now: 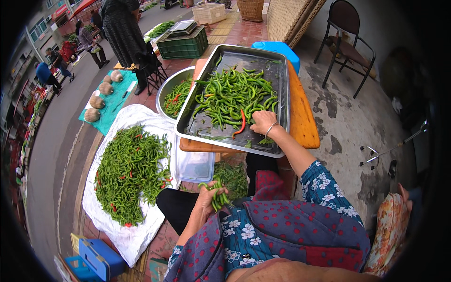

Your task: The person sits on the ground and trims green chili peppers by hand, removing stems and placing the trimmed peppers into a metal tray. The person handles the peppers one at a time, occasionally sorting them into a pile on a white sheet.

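My left hand (206, 200) is closed around a bunch of green chili peppers (219, 200), held low before my lap. Over the large metal tray (222, 135), my right hand (263, 121) reaches down at the near side of a pile of green peppers (232, 93). A silver bangle is on that wrist. Its fingertips are bent and partly hidden, so what they pinch is unclear. Just left of them lies a long red pepper (242, 123). Bits of leaf are scattered on the tray, which rests on a wooden table (306, 116).
A metal bowl (162, 97) of peppers stands left of the tray. Below it, a white sheet (121, 243) bears a large pepper heap (130, 176). A clear plastic box (197, 165) sits by my knee. A chair (347, 49) stands right; a person (121, 35) stands beyond.
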Tool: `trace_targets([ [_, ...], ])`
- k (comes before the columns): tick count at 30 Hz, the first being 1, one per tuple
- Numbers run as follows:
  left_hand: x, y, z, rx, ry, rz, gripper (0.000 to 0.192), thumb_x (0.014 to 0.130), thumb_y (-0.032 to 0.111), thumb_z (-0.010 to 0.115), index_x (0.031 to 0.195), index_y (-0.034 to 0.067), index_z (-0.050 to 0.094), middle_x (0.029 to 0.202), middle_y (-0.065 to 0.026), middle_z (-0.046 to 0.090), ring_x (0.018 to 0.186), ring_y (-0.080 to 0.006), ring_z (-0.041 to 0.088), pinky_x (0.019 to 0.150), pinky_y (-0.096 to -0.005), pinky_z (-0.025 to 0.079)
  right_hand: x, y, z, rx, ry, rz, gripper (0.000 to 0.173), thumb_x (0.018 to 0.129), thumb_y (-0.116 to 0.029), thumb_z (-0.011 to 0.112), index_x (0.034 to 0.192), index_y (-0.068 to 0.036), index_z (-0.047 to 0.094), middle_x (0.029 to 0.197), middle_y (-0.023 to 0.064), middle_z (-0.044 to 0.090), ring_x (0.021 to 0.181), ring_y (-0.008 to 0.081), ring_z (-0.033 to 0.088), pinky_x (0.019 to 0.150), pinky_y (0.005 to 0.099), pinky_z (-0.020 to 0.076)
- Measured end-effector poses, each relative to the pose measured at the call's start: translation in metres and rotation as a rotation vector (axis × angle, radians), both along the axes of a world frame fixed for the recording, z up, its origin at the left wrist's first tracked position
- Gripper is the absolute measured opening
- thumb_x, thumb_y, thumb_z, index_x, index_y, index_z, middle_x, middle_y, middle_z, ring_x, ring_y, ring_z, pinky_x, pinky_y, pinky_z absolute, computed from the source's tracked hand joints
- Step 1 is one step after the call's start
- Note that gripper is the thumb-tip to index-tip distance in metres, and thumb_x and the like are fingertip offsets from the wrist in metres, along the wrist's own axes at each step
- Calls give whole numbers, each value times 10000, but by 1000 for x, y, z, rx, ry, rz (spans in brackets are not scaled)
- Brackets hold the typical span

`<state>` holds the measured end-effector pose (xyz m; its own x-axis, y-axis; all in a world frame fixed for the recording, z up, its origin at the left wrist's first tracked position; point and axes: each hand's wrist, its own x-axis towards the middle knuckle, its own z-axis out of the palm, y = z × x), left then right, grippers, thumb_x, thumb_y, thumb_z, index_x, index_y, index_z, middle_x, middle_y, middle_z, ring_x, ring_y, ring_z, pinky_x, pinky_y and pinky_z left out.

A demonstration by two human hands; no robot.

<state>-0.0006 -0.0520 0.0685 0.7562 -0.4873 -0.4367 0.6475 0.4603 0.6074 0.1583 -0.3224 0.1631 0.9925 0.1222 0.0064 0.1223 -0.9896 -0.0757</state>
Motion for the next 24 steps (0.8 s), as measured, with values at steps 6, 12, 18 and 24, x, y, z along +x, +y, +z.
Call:
trace_targets([
  [6, 0, 2, -7, -47, 9, -8, 179, 743, 1, 619, 898, 18, 531, 781, -129, 602, 622, -209, 605, 562, -313, 540, 9, 1, -24, 52, -216, -133, 95, 635, -91, 583, 686, -20, 619, 711, 175, 626, 704, 334, 620, 620, 422, 490],
  [12, 0, 2, -12, -34, 9, -12, 174, 745, 9, 625, 887, 23, 527, 779, -132, 599, 619, -215, 605, 558, -318, 541, 8, -6, -22, -6, -128, -184, 86, 647, -71, 567, 647, -8, 625, 696, 200, 619, 692, 341, 620, 601, 426, 493],
  [18, -2, 2, -6, -24, -3, 20, 162, 729, -13, 611, 867, 11, 531, 734, -115, 598, 598, -202, 589, 540, -312, 524, 7, -18, -2, 242, -108, -294, 177, 615, -99, 510, 673, 41, 601, 751, 247, 607, 751, 397, 595, 667, 453, 480],
  [24, -1, 0, -4, -5, 5, 27, 149, 725, -20, 606, 852, 7, 533, 718, -111, 597, 583, -197, 582, 532, -310, 519, -5, -31, 4, 678, -39, -306, 469, 618, -137, 596, 1045, 55, 572, 788, 196, 626, 672, 298, 624, 619, 388, 487],
])
